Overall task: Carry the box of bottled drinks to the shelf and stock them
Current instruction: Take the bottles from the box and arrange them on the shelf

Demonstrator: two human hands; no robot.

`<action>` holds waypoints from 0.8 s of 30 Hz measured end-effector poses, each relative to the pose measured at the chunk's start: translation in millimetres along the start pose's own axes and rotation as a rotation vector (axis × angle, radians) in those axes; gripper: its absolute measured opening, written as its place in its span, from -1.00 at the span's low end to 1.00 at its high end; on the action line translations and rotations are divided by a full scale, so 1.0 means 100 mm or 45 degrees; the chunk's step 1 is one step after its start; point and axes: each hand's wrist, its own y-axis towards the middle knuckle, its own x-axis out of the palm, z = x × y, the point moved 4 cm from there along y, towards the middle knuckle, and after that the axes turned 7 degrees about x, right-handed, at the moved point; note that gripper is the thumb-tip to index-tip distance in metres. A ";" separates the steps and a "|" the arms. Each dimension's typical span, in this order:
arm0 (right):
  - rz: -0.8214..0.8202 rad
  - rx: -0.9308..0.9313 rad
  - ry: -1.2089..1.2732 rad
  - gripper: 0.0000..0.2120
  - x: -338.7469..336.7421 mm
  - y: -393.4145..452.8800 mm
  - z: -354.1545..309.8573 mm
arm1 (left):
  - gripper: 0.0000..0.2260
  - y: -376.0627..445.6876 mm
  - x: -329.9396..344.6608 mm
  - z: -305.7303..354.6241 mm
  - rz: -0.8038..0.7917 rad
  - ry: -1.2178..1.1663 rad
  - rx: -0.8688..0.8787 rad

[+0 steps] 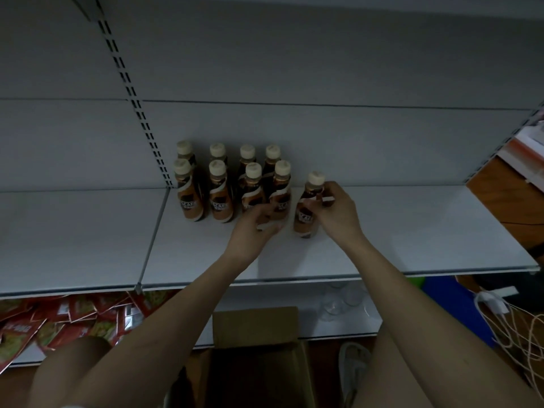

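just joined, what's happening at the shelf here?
A person is stocking bottled coffee drinks on a white shelf. Eight bottles already stand in two rows of four near the back. The right hand grips a ninth bottle, upright on the shelf just right of the group. The left hand holds the front-row bottle next to it. An open cardboard box sits below, between the arms; what is in it cannot be seen.
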 end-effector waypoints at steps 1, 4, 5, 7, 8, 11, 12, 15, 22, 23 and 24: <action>0.024 0.003 -0.024 -0.76 0.00 0.07 0.01 | -0.73 -0.01 -0.07 -0.03 0.032 0.038 0.005; 0.023 -0.011 -0.066 -0.73 0.07 0.27 0.00 | -0.90 -0.04 -0.28 -0.11 0.099 0.165 0.037; 0.008 -0.012 -0.082 -0.72 0.10 0.33 -0.01 | -0.93 -0.05 -0.35 -0.13 0.117 0.222 0.052; -0.035 -0.014 -0.087 -0.76 0.19 0.45 -0.03 | -0.94 -0.08 -0.52 -0.19 0.180 0.311 0.066; -0.055 -0.018 -0.088 -0.79 0.23 0.51 -0.05 | -0.93 -0.09 -0.60 -0.21 0.223 0.360 0.083; -0.074 0.005 -0.114 -0.80 0.31 0.62 -0.07 | -0.90 -0.12 -0.90 -0.18 0.415 0.477 0.136; -0.076 0.021 -0.131 -0.77 0.31 0.65 -0.08 | -0.88 -0.12 -1.01 -0.16 0.501 0.477 0.144; -0.243 0.069 -0.141 -0.71 0.28 0.71 -0.10 | -0.80 -0.10 -1.30 -0.13 0.724 0.407 0.119; 0.398 -0.322 -0.029 -0.80 0.03 0.45 -0.99 | -0.19 0.29 -1.65 -0.35 0.535 0.284 -0.191; 0.329 -0.394 -0.027 -0.81 0.15 0.33 -1.22 | -0.14 0.36 -1.65 -0.38 0.473 0.253 -0.230; 0.185 -0.422 -0.072 -0.80 0.34 0.24 -1.39 | -0.10 0.41 -1.64 -0.40 0.416 0.237 -0.273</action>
